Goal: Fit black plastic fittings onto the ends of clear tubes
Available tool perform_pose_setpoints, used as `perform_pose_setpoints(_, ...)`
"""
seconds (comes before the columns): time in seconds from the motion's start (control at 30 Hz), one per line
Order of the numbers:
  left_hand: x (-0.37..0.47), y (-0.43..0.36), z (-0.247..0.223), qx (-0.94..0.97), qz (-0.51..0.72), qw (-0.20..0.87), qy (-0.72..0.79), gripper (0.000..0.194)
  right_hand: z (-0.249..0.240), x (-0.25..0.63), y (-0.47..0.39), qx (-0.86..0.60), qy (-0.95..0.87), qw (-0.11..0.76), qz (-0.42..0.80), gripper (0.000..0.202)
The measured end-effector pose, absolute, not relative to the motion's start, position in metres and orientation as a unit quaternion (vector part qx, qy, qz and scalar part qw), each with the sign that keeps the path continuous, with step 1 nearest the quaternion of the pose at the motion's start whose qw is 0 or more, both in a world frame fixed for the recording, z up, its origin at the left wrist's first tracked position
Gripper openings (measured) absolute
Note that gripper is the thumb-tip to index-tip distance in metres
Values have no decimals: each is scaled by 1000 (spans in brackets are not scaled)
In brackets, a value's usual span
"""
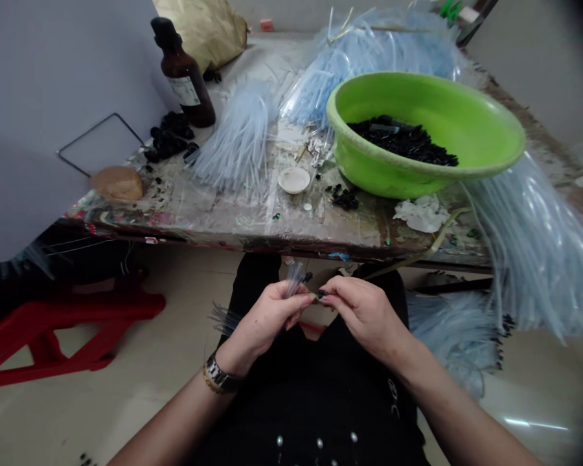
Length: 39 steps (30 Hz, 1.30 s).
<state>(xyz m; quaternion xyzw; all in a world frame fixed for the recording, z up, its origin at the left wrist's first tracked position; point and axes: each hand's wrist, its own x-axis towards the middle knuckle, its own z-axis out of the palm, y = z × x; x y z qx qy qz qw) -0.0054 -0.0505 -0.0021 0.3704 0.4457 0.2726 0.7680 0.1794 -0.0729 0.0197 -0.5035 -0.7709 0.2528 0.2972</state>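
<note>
My left hand (276,307) is closed around a small bunch of clear plastic tubes (295,277), whose ends stick out above and below the grip. A black piece shows at the upper end of the bunch. Thumb and forefinger of that hand pinch one tube end. Facing it, my right hand (364,307) pinches a small black plastic fitting (322,294) close to the left fingertips. Whether tube and fitting touch cannot be made out. Both hands are over my lap, in front of the table edge.
On the worn table (199,217) stands a green basin (418,175) holding many black pieces (408,142). Bundles of clear tubes (243,136) lie around it. A brown bottle (187,84), a small white dish (294,180) and a brown block (119,183) are farther left. A red stool (78,323) stands below.
</note>
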Motion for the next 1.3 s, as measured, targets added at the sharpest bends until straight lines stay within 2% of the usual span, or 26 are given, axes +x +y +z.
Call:
perform_pose_setpoints(0.2,-5,-55,-10,362,271,773,445,24,16,175,-77,-534,-738,291,290,13)
perform_pose_setpoints(0.43,-6,-48,-1,381,258,781,422,22,11,176,-69,-556,-676,324,357,14)
perform_pose_setpoints(0.7,-12,-39,6,371,279,776,427,22,4,178,-58,-579,-651,371,321,32)
perform_pose_setpoints(0.97,-19,-34,6,341,292,806,385,23,17,167,-46,-558,-631,417,341,24)
perform_pose_setpoints(1.3,-23,-37,2,333,285,831,343,21,20,148,-40,-532,-609,395,436,33)
